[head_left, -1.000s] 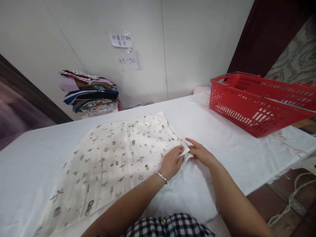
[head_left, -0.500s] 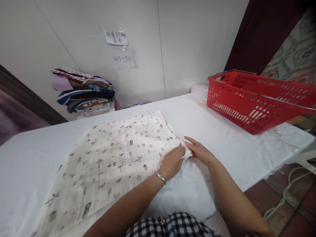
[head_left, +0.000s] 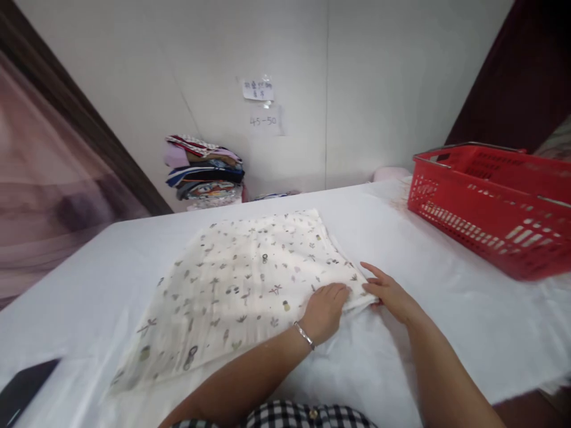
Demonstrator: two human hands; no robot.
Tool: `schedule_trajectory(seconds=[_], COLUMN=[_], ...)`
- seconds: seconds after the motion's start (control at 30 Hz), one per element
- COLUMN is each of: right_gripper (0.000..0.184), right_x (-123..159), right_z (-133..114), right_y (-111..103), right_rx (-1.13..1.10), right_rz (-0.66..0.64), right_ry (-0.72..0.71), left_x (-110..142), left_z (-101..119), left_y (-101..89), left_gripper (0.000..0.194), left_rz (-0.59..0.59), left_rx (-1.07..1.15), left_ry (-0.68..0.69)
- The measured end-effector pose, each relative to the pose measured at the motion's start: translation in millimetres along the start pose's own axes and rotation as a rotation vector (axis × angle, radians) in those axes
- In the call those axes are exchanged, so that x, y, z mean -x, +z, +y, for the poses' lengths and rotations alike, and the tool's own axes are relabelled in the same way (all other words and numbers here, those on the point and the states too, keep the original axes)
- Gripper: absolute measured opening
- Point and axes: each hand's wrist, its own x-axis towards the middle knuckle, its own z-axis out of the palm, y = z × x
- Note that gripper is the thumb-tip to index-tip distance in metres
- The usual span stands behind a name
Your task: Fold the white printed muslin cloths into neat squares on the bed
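Observation:
A cream cloth (head_left: 241, 285) printed with small motifs lies spread flat on the white-covered table (head_left: 446, 297). My left hand (head_left: 327, 310), with a bracelet at the wrist, rests on the cloth's near right corner with its fingers curled onto the fabric. Just to the right, my right hand (head_left: 389, 293) pinches the same corner's edge, fingers closed on the cloth. Both forearms reach in from the bottom of the view.
A red plastic basket (head_left: 491, 202) with metal handles stands at the table's right side. A stack of folded clothes (head_left: 203, 169) sits at the back against the white wall, under two paper labels (head_left: 259, 89). A dark flat object (head_left: 24, 386) lies at the near left corner.
The view has swung left and pulled back. Both hands stay at the cloth's near right corner, now lying a little flatter on it. The cloth has not shifted.

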Motion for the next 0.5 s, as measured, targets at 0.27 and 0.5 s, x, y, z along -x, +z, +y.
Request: schedule_trajectory(seconds=[0.27,0.5], right_gripper=[0.069,0.075], right_x=[0.9,-14.5], right_z=[4.9,26.2], right_y=[-10.2,-27.4], right_rx=[0.101,0.224], right_rz=[0.024,0.094], right_ry=[0.071,0.029], left_x=[106.3,230.0], left_z=[-50.1,-94.0], left_y=[-57.7,-120.7], left_gripper=[0.046,0.054], left_rz=[0.131,0.208], left_rx=[-0.183,-0.485], left_ry=[-0.226,-0.692])
